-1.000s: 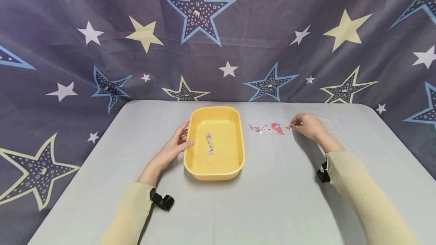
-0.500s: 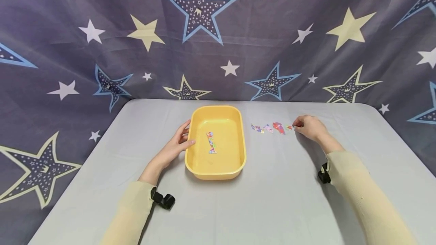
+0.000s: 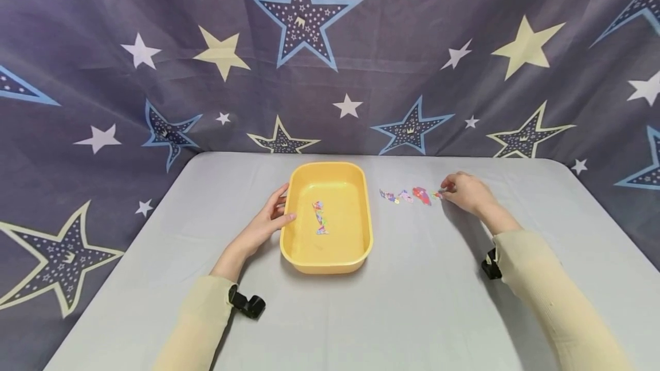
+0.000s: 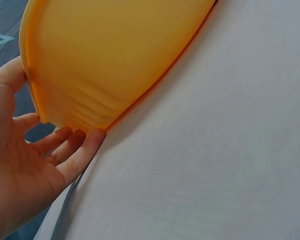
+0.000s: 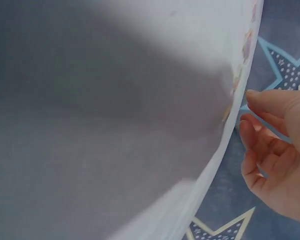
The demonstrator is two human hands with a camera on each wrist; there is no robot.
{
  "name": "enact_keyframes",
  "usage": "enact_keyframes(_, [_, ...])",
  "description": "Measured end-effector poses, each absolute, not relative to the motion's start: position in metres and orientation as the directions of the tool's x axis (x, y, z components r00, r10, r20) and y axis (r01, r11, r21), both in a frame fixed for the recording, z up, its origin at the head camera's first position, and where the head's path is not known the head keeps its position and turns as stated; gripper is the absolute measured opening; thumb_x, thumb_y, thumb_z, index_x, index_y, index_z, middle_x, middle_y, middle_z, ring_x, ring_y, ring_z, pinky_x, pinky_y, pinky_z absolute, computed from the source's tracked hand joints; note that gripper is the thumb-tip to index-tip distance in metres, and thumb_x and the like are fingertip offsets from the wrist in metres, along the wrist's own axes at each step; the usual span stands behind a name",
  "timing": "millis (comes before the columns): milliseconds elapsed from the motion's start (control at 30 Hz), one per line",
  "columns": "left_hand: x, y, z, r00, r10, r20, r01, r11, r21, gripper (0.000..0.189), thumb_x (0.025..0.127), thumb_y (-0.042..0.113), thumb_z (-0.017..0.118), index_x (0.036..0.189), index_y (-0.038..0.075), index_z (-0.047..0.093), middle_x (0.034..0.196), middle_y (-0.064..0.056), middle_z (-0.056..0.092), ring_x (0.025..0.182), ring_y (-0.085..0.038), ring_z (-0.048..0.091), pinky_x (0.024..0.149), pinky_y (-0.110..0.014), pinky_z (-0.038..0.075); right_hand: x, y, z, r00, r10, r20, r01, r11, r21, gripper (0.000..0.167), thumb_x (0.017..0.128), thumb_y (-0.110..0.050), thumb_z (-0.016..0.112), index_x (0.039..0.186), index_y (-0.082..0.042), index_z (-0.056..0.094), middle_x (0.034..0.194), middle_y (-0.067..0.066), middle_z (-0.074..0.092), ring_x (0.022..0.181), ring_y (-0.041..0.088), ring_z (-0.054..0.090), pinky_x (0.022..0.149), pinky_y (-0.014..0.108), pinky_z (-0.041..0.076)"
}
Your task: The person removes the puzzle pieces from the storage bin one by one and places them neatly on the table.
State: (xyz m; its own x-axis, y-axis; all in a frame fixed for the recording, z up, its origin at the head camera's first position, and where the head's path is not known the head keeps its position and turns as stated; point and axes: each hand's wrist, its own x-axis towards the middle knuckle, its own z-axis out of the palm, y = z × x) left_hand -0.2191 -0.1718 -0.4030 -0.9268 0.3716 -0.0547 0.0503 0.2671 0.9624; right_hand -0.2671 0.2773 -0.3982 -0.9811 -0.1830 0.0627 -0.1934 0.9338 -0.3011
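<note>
In the head view my left hand (image 3: 268,219) holds the left side of a yellow plastic basin (image 3: 296,245), thumb over the rim and fingers along the outside wall. A narrow strip of colourful paper-like pieces (image 3: 319,218) lies on the basin floor. My right hand (image 3: 469,192) is by the right end of a row of small flat colourful cutouts (image 3: 421,196), close to a small red and green piece (image 3: 437,194). In the right wrist view, a gap shows between the thumb (image 5: 270,101) and index finger, with nothing visible in it. Exact contact is unclear.
A pale grey cloth covers the table (image 3: 392,314). Behind it hangs a dark curtain (image 3: 361,44) with star prints. Black camera mounts sit at the left wrist (image 3: 247,303) and right wrist (image 3: 491,264).
The right hand shifts only slightly near the end of the row. Basin, left hand and cutouts hold their places; the whole view drifts a little.
</note>
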Motion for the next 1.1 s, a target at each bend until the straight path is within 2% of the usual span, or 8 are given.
enact_keyframes(267, [-0.218, -0.172, -0.403, -0.928, 0.367, -0.066, 0.043, 0.279, 0.959, 0.072, 0.09, 0.014, 0.052, 0.147, 0.018, 0.009, 0.141, -0.021, 0.027, 0.122, -0.035, 0.04, 0.097, -0.047, 0.038, -0.264, 0.25, -0.392, -0.955, -0.267, 0.13, -0.293, 0.916, -0.273, 0.021, 0.082, -0.017, 0.06, 0.097, -0.004, 0.066, 0.093, 0.013, 0.063, 0.086, 0.031, 0.06, 0.076, 0.047, 0.045])
enact_keyframes(533, [-0.219, -0.172, -0.403, -0.928, 0.367, -0.066, 0.042, 0.28, 0.959, 0.072, 0.09, 0.016, 0.053, 0.147, 0.019, 0.009, 0.141, -0.02, 0.027, 0.122, -0.034, 0.04, 0.097, -0.047, 0.038, -0.259, 0.218, -0.387, -0.921, -0.341, 0.19, -0.385, 0.876, -0.291, 0.017, 0.082, -0.017, 0.061, 0.095, -0.006, 0.066, 0.088, 0.007, 0.063, 0.076, 0.022, 0.059, 0.07, 0.041, 0.047])
enact_keyframes(900, [-0.218, -0.173, -0.403, -0.929, 0.364, -0.067, 0.042, 0.285, 0.958, 0.072, 0.09, 0.016, 0.052, 0.147, 0.019, 0.009, 0.143, -0.02, 0.025, 0.123, -0.035, 0.039, 0.097, -0.048, 0.037, -0.252, 0.178, -0.377, -0.875, -0.422, 0.237, -0.475, 0.843, -0.251, 0.018, 0.08, -0.018, 0.063, 0.096, -0.01, 0.067, 0.089, 0.004, 0.062, 0.08, 0.02, 0.059, 0.07, 0.038, 0.048])
enact_keyframes(1100, [-0.22, -0.172, -0.404, -0.927, 0.369, -0.063, 0.045, 0.276, 0.96, 0.073, 0.089, 0.018, 0.054, 0.147, 0.018, 0.009, 0.142, -0.021, 0.026, 0.123, -0.035, 0.038, 0.097, -0.048, 0.037, -0.247, 0.161, -0.374, -0.871, -0.434, 0.231, -0.487, 0.828, -0.277, 0.015, 0.083, -0.019, 0.063, 0.095, -0.013, 0.067, 0.09, 0.001, 0.061, 0.077, 0.016, 0.058, 0.066, 0.033, 0.048])
